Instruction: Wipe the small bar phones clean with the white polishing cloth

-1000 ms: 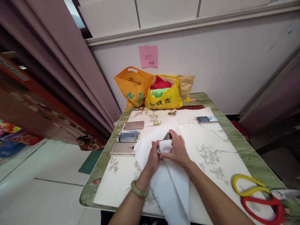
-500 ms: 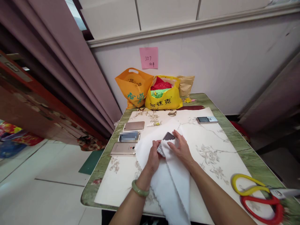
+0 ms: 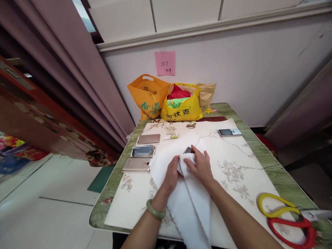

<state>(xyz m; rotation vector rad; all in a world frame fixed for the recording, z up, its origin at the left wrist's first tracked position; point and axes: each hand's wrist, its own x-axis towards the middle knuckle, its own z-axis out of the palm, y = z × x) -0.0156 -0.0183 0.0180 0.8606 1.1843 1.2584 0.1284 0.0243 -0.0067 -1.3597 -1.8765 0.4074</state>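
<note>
A keypad phone (image 3: 188, 150) lies partly under a white scallop-edged cloth (image 3: 185, 200); only its screen end and a strip of keys show. My left hand (image 3: 171, 174) grips the phone's left side, thumb along the edge. With its fingers bent around the upper right of the phone, my right hand (image 3: 201, 165) presses a fold of the cloth over it. The cloth hangs down toward the table's near edge between my forearms. A green bangle (image 3: 155, 209) circles my left wrist.
Left lie a rose-gold phone (image 3: 148, 139), a phone with a blurred screen (image 3: 142, 151) and a gold phone (image 3: 136, 164). Another keypad phone (image 3: 230, 132) is far right. Large scissors (image 3: 290, 218) rest near right. Behind stand an orange bag (image 3: 147, 98) and a yellow bag (image 3: 181, 112).
My right hand has shifted slightly rightward and the cloth fold now covers more of the phone's screen and keys. My left hand stays at the phone's side.
</note>
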